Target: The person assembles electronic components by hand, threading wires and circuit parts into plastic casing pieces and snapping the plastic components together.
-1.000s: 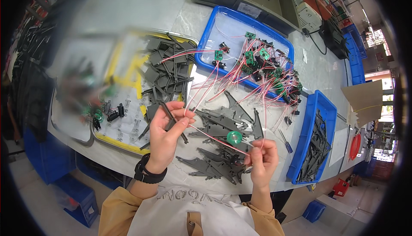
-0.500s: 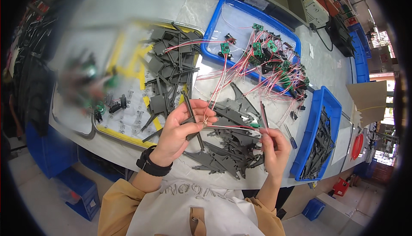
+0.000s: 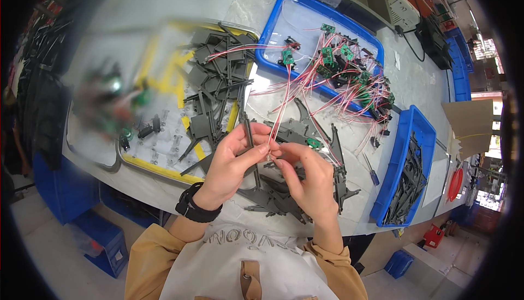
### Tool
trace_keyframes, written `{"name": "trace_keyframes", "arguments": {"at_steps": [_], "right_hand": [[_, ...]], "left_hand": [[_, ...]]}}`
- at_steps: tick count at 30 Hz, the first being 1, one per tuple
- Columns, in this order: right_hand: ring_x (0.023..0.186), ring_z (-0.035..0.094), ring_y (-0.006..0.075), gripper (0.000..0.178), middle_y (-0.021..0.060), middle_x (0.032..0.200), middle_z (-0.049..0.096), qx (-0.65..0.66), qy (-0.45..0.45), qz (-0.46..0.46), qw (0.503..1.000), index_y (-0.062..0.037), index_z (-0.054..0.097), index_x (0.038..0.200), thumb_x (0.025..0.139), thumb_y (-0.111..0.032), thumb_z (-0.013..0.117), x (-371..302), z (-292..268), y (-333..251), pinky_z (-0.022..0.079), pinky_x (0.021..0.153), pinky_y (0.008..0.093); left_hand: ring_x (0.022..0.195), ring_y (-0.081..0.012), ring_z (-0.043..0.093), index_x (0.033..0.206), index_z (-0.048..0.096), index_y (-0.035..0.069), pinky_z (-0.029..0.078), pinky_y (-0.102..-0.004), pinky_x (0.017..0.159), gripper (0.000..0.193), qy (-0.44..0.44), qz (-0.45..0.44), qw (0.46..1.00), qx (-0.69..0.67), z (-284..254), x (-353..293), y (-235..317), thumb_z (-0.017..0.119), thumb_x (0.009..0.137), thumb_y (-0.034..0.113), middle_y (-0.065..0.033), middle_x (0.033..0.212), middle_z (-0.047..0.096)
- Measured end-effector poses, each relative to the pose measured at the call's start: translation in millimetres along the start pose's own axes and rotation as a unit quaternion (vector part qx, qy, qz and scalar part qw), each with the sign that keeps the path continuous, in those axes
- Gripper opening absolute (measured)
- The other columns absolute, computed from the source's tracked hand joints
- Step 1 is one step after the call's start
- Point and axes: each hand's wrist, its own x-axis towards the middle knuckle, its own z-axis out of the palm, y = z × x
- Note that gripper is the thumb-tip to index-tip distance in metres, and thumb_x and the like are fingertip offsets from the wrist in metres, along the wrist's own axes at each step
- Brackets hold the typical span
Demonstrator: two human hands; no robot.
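Observation:
My left hand [image 3: 229, 161] is closed, pinching red and white wires [image 3: 282, 106] near their ends. A thin dark grey plastic part [image 3: 248, 131] runs along its palm and fingers. My right hand [image 3: 314, 180] is closed too, its thumb and fingertips meeting the left ones at a small pale wire end [image 3: 268, 157]; whether that is a connector I cannot tell. From there the wires run up to a green circuit board [image 3: 287, 57] at the blue tray's edge. Beyond my right hand, a small green board [image 3: 314, 143] rests among dark grey plastic parts [image 3: 289, 132].
A blue tray [image 3: 265, 43] holds wired circuit boards, with wires spilling over its near side. Grey parts [image 3: 215, 90] lie on a yellow-edged board [image 3: 164, 173] at left. A narrow blue bin [image 3: 382, 204] of grey parts stands right, near a screwdriver [image 3: 374, 177]. Blurred items hang at left.
My right hand has moved left to meet my left hand at the wire ends. The long grey part near its fingers now lies on the table at right.

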Motion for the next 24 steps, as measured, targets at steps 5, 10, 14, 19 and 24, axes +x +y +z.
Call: {"name": "trace_keyframes", "arguments": {"at_steps": [5, 10, 14, 19, 24], "right_hand": [[0.054, 0.054, 0.0179, 0.018, 0.0079, 0.068, 0.055, 0.082, -0.03, 0.067, 0.994, -0.0007, 0.057, 0.09, 0.073, 0.002, 0.062, 5, 0, -4, 0.042, 0.046, 0.027], [0.056, 0.052, 0.0195, 0.01, 0.0062, 0.066, 0.052, -0.037, 0.09, -0.056, 0.994, -0.0018, 0.059, 0.074, 0.066, 0.003, 0.064, 4, 6, 2, 0.041, 0.05, 0.0299], [0.058, 0.051, 0.0203, 0.014, 0.0054, 0.066, 0.051, -0.05, 0.052, -0.083, 0.994, -0.0027, 0.06, 0.075, 0.063, 0.003, 0.065, 1, 10, 4, 0.041, 0.05, 0.0307], [0.058, 0.052, 0.0195, 0.014, 0.005, 0.067, 0.052, -0.065, 0.054, -0.096, 0.992, -0.003, 0.06, 0.076, 0.064, 0.002, 0.064, 1, 4, 5, 0.042, 0.05, 0.0297], [0.063, 0.059, 0.0165, 0.015, 0.01, 0.077, 0.059, 0.19, 0.015, 0.147, 0.971, 0.0006, 0.057, 0.092, 0.077, 0.001, 0.057, 4, 1, 7, 0.046, 0.056, 0.0241]], "left_hand": [[0.086, -0.012, 0.057, 0.108, 0.044, 0.0, 0.044, -0.0241, 0.077, 0.029, 0.02, 0.044, 0.996, 0.073, -6, 2, -5, 0.054, 0.081, 0.001, -0.0074, 0.089, 0.06], [0.085, -0.0109, 0.056, 0.108, 0.044, -0.001, 0.043, -0.0226, 0.076, 0.03, 0.011, 0.047, 0.994, 0.096, -2, 4, -4, 0.055, 0.08, -0.001, -0.0073, 0.088, 0.06], [0.084, -0.0113, 0.057, 0.109, 0.044, 0.0, 0.044, -0.023, 0.075, 0.034, 0.045, 0.089, 0.991, 0.092, 0, 5, -6, 0.056, 0.078, -0.001, -0.0074, 0.088, 0.06], [0.081, -0.0113, 0.057, 0.109, 0.044, 0.0, 0.045, -0.0235, 0.073, 0.036, 0.067, 0.072, 0.993, 0.064, 0, 7, -5, 0.058, 0.076, 0.0, -0.0073, 0.087, 0.06], [0.082, -0.0114, 0.057, 0.107, 0.043, -0.001, 0.046, -0.0235, 0.075, 0.031, 0.033, 0.075, 0.994, 0.069, -2, 6, -4, 0.055, 0.08, -0.002, -0.0082, 0.088, 0.059]]}}
